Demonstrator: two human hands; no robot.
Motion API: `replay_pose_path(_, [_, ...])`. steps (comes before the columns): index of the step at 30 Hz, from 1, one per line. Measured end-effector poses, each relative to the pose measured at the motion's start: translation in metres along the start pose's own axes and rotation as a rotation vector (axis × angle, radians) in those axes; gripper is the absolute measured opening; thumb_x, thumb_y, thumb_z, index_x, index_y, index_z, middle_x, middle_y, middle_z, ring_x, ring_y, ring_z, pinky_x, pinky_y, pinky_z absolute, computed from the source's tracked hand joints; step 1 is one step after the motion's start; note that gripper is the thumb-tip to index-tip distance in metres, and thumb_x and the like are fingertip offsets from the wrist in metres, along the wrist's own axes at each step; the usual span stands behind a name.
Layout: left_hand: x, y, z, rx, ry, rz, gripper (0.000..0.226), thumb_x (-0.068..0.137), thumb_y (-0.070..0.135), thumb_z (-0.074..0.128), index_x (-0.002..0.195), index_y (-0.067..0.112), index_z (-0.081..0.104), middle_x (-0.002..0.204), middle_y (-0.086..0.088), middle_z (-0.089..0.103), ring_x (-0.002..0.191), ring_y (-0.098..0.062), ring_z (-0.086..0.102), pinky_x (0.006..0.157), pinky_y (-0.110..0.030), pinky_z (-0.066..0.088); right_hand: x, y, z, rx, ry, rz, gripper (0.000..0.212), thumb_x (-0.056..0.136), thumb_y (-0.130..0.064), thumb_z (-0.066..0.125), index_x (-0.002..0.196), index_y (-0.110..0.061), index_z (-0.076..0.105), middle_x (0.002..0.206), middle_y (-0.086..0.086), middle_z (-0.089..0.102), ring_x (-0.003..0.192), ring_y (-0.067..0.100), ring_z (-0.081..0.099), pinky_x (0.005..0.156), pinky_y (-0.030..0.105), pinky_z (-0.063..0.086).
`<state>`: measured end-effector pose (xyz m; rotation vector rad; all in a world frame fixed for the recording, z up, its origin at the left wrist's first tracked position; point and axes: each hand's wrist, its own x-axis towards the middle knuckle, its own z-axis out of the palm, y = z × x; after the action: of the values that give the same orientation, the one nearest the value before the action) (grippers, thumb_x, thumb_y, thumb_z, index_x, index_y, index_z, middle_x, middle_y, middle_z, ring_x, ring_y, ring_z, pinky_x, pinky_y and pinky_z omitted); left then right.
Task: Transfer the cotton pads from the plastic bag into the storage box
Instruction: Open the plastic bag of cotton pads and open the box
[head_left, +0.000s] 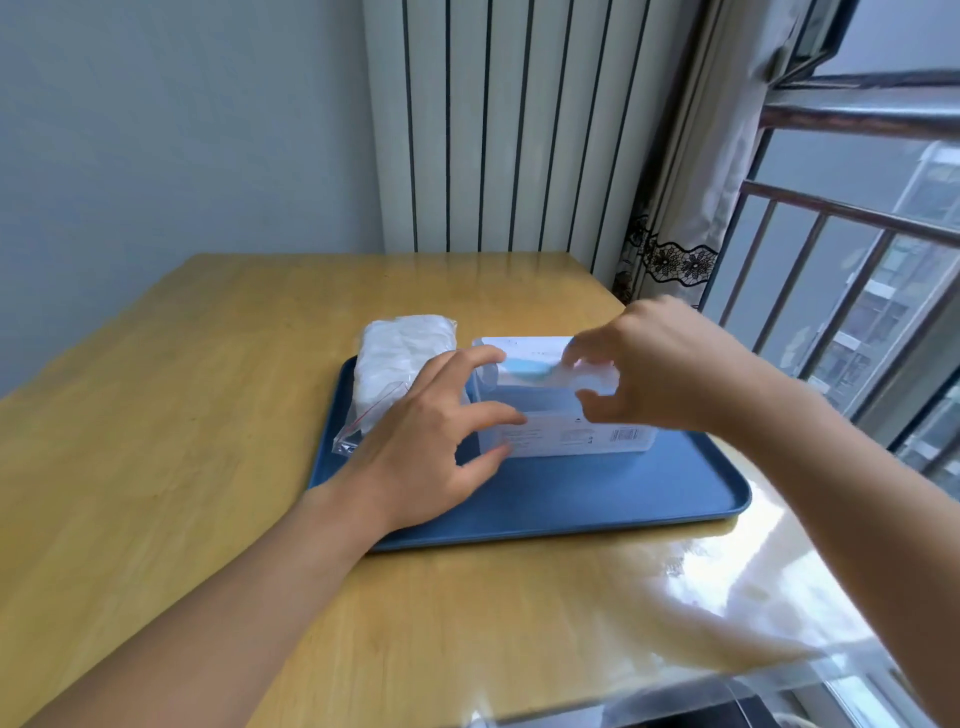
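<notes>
A clear storage box (566, 415) with a pale blue oval knob on its lid stands on a blue tray (597, 499). To its left lies a clear zip bag (400, 364) stuffed with white cotton pads. My left hand (436, 441) rests against the box's left end, fingers spread and slightly bent. My right hand (649, 369) hovers over the lid's right part, with thumb and fingers curved around it; it is blurred, so I cannot tell whether they touch it.
The tray sits on a wooden table (208, 415) covered by a glossy clear sheet. A white radiator (509, 130) stands behind the table. A curtain (691, 208) and a barred window (857, 260) lie to the right.
</notes>
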<state>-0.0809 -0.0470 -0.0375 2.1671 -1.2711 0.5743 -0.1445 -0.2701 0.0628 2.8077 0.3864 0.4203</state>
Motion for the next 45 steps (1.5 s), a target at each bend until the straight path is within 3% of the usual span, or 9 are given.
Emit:
replay_pose_path(5, [0.002, 0.003, -0.001, -0.072, 0.053, -0.048, 0.031, 0.082, 0.029, 0.079, 0.112, 0.025, 0.076, 0.167, -0.006, 0.012, 0.153, -0.014, 0.019, 0.117, -0.035, 0.034, 0.023, 0.030, -0.004, 0.312, 0.332, 0.142, 0.021, 0.078, -0.041, 0.075, 0.090, -0.025, 0.075, 0.084, -0.005, 0.075, 0.078, 0.025, 0.068, 0.072, 0.039, 0.056])
replay_pose_path(9, [-0.001, 0.006, 0.000, -0.046, 0.045, -0.020, 0.045, 0.082, 0.027, 0.076, 0.127, 0.024, 0.068, 0.156, -0.004, 0.042, 0.130, -0.014, 0.051, 0.110, -0.033, 0.043, 0.057, 0.046, 0.024, 0.399, 0.525, 0.356, 0.015, 0.090, -0.031, 0.067, 0.098, -0.021, 0.075, 0.100, -0.001, 0.076, 0.093, 0.025, 0.068, 0.083, 0.041, 0.055])
replay_pose_path(13, [0.000, 0.007, 0.005, 0.078, -0.056, -0.009, 0.069, 0.084, 0.037, 0.069, 0.148, 0.026, 0.047, 0.148, 0.004, 0.050, 0.132, -0.014, 0.050, 0.109, -0.038, 0.043, 0.076, 0.040, 0.051, 0.436, 0.453, 0.344, 0.023, 0.090, -0.025, 0.072, 0.111, -0.018, 0.072, 0.112, 0.003, 0.070, 0.099, 0.030, 0.065, 0.088, 0.040, 0.052])
replay_pose_path(20, [0.010, 0.007, 0.018, 0.170, -0.064, -0.144, 0.088, 0.083, 0.048, 0.068, 0.156, 0.024, 0.026, 0.168, -0.004, 0.004, 0.128, -0.025, 0.048, 0.103, -0.041, 0.047, 0.078, 0.030, 0.061, 0.546, 0.494, 0.315, 0.030, 0.087, -0.028, 0.077, 0.113, -0.017, 0.072, 0.112, 0.001, 0.067, 0.102, 0.024, 0.063, 0.085, 0.045, 0.056])
replay_pose_path(26, [0.014, 0.010, 0.015, 0.092, -0.048, -0.167, 0.093, 0.083, 0.045, 0.070, 0.157, 0.027, 0.017, 0.163, 0.004, 0.022, 0.129, -0.022, 0.048, 0.105, -0.040, 0.044, 0.067, 0.025, 0.057, 0.614, 0.412, 0.271, 0.063, 0.080, -0.035, 0.081, 0.137, -0.015, 0.062, 0.141, 0.002, 0.058, 0.125, 0.021, 0.058, 0.103, 0.041, 0.050])
replay_pose_path(32, [0.013, 0.012, 0.014, 0.140, -0.011, -0.066, 0.028, 0.088, 0.023, 0.072, 0.115, 0.021, 0.064, 0.109, 0.006, 0.058, 0.093, -0.020, 0.060, 0.075, -0.036, 0.052, 0.061, 0.031, 0.050, 0.509, 0.346, 0.211, 0.074, 0.088, -0.031, 0.075, 0.154, -0.027, 0.040, 0.159, -0.001, 0.040, 0.143, 0.020, 0.040, 0.114, 0.040, 0.039])
replay_pose_path(38, [0.011, 0.006, 0.007, 0.006, -0.060, 0.022, 0.012, 0.089, 0.017, 0.067, 0.096, 0.021, 0.058, 0.107, 0.010, 0.058, 0.084, -0.009, 0.052, 0.069, -0.028, 0.047, 0.065, 0.046, 0.059, 0.277, 0.066, 0.391, 0.078, 0.097, -0.050, 0.057, 0.160, -0.032, 0.015, 0.168, 0.002, 0.017, 0.154, 0.032, 0.011, 0.117, 0.058, 0.029])
replay_pose_path(41, [0.010, 0.009, 0.009, -0.026, -0.083, 0.065, 0.010, 0.091, 0.013, 0.062, 0.099, 0.018, 0.057, 0.110, 0.009, 0.059, 0.092, -0.016, 0.060, 0.072, -0.038, 0.053, 0.058, 0.050, 0.069, 0.318, -0.138, 0.462, 0.073, 0.094, -0.058, 0.056, 0.155, -0.025, 0.034, 0.164, 0.006, 0.027, 0.151, 0.031, 0.020, 0.118, 0.054, 0.029])
replay_pose_path(45, [0.011, 0.014, 0.014, 0.021, -0.034, 0.100, 0.010, 0.091, 0.009, 0.062, 0.098, 0.015, 0.059, 0.104, 0.004, 0.061, 0.089, -0.022, 0.061, 0.070, -0.042, 0.052, 0.027, 0.024, 0.056, 0.537, -0.035, 0.367, 0.052, 0.093, -0.064, 0.052, 0.120, -0.024, 0.070, 0.125, -0.002, 0.068, 0.118, 0.022, 0.060, 0.099, 0.037, 0.048])
